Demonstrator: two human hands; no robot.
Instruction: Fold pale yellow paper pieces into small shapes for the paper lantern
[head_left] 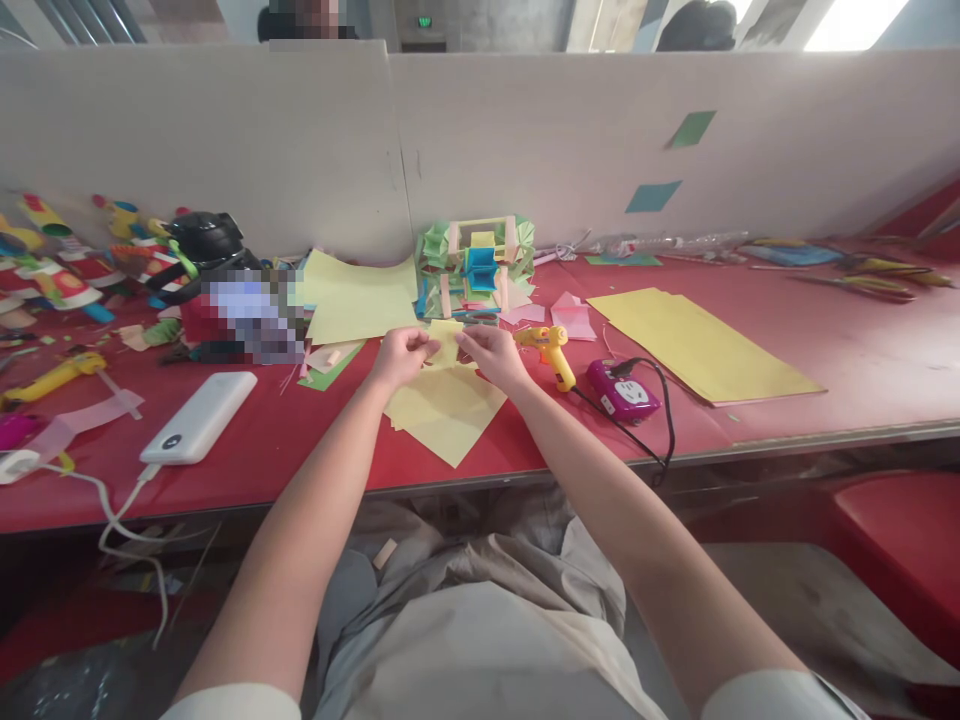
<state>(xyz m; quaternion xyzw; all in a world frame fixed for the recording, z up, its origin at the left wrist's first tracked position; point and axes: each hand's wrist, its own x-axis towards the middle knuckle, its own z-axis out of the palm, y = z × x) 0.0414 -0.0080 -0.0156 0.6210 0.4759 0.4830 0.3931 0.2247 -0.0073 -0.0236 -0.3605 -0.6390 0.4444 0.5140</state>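
Between my two hands is a small piece of yellow paper (pixel 447 343), raised just above the desk. My left hand (pixel 407 353) pinches its left edge, and my right hand (pixel 489 352) pinches the right edge. Below them, larger yellow paper sheets (pixel 452 415) lie on the red desk, one corner pointing toward me. Right behind my hands stands a paper and wood craft model (pixel 480 265) with green folded parts and a blue piece in the middle. A yellow glue gun (pixel 551 350) rests to the right of my right hand.
A purple power socket (pixel 624 388) with a black cable and a yellow paper stack (pixel 705 345) lie right. A white power bank (pixel 199 418) with a cable sits left, a light yellow sheet (pixel 360 298) behind it. Pliers (pixel 862 280) lie far right; a grey partition (pixel 525 130) borders the desk.
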